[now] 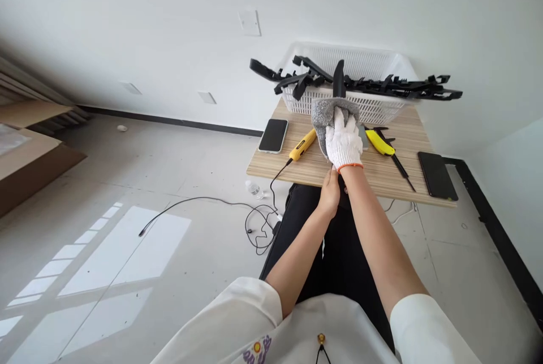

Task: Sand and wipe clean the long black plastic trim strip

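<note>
1. I count two hands: one right hand (344, 137), gloved, and one left hand (330, 191).
2. One grey cloth (323, 112), one white basket (356, 54).
3. Two phones (274, 135) (438, 176), three wall plates (250, 22) (207, 97) (130, 88).
4. One corded yellow tool (302, 146), one bottle (254, 189).
5. Black parts (394, 87): several, too tangled for me to count.

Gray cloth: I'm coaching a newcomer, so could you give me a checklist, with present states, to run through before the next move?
1. Right hand gloved: ok, a white glove with an orange cuff.
2. Left hand gloved: not ok, it is bare.
3. Gray cloth in hand: ok, gripped by the right hand at the black strip.
4. Left hand's hold: cannot tell, its grip is mostly hidden by the right wrist.
5. Corded yellow tool apart from the cloth: cannot tell, its far end meets the cloth's outline.
6. Black parts within the white basket: not ok, ends overhang.
</note>
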`<state>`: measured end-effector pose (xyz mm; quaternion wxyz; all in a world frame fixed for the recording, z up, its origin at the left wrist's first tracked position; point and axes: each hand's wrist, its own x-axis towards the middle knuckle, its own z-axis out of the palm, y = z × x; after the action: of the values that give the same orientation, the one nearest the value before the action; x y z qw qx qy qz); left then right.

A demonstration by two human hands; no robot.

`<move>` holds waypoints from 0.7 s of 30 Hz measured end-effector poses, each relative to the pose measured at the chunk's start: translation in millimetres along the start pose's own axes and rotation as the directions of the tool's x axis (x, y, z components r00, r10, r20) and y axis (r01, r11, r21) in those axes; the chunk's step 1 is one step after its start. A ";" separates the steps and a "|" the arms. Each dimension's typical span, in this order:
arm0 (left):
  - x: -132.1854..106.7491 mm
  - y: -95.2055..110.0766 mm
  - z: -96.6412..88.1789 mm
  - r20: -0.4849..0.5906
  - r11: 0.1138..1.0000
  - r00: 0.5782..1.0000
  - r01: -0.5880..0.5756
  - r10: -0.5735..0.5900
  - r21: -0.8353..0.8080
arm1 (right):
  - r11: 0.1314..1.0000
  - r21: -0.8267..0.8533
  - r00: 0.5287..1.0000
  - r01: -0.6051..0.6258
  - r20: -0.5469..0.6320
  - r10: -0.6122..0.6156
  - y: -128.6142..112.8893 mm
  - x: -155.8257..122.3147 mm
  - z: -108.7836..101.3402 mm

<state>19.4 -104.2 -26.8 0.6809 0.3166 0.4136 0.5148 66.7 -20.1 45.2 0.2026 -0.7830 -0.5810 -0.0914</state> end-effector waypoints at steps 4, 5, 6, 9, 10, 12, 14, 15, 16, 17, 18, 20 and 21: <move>-3.0 0.7 0.4 -0.003 0.999 0.999 0.050 -0.050 0.003 | 1.000 -0.001 1.000 0.004 -0.006 -0.004 -3.1 12.4 0.0; -3.1 0.7 0.3 0.004 0.999 0.999 0.051 -0.051 -0.004 | 1.000 -0.001 1.000 0.004 -0.006 -0.004 -4.1 15.3 -0.2; -3.1 0.6 0.2 0.012 0.999 0.999 0.051 -0.050 -0.013 | 1.000 -0.004 1.000 0.002 -0.005 -0.002 -5.1 18.1 -0.5; -2.9 -0.1 0.3 0.037 0.996 0.997 0.075 -0.074 -0.040 | 1.000 -0.015 1.000 0.002 -0.013 -0.003 -7.8 24.2 -1.4; -3.0 0.0 0.6 0.040 0.996 0.996 0.082 -0.080 -0.045 | 1.000 -0.019 1.000 0.004 -0.020 -0.004 -8.5 25.1 -1.4; -3.8 1.3 1.4 0.058 0.995 0.995 0.082 -0.079 -0.055 | 0.999 -0.030 0.999 0.015 -0.045 -0.016 -9.4 25.0 -0.9; -5.2 3.8 2.6 0.068 0.994 0.995 0.082 -0.077 -0.068 | 0.998 -0.054 0.996 0.035 -0.077 -0.040 -9.8 23.1 0.4; -6.0 5.2 3.3 0.065 0.994 0.995 0.085 -0.081 -0.074 | 0.996 -0.069 0.994 0.053 -0.089 -0.059 -9.9 22.1 1.1; -6.7 6.5 4.0 0.058 0.992 0.994 0.093 -0.088 -0.083 | 0.994 -0.084 0.992 0.074 -0.094 -0.082 -10.1 21.4 1.8; -7.3 7.6 4.6 0.053 0.990 0.994 0.101 -0.096 -0.096 | 0.991 -0.095 0.990 0.099 -0.092 -0.107 -10.3 21.3 2.3; -7.7 8.4 5.1 0.054 0.988 0.994 0.105 -0.100 -0.111 | 0.987 -0.102 0.988 0.121 -0.083 -0.130 -10.6 21.9 2.6; -8.2 9.5 5.9 0.080 0.982 0.992 0.108 -0.097 -0.155 | 0.984 -0.095 0.986 0.153 -0.058 -0.159 -11.6 26.0 2.7; -8.3 10.0 6.3 0.104 0.976 0.990 0.116 -0.098 -0.182 | 0.984 -0.086 0.985 0.158 -0.049 -0.163 -12.3 29.4 2.5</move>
<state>19.6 -109.5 -13.4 0.7532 0.2524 0.3468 0.4986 63.9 9.6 56.7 0.1786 -0.7382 -0.6322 -0.1529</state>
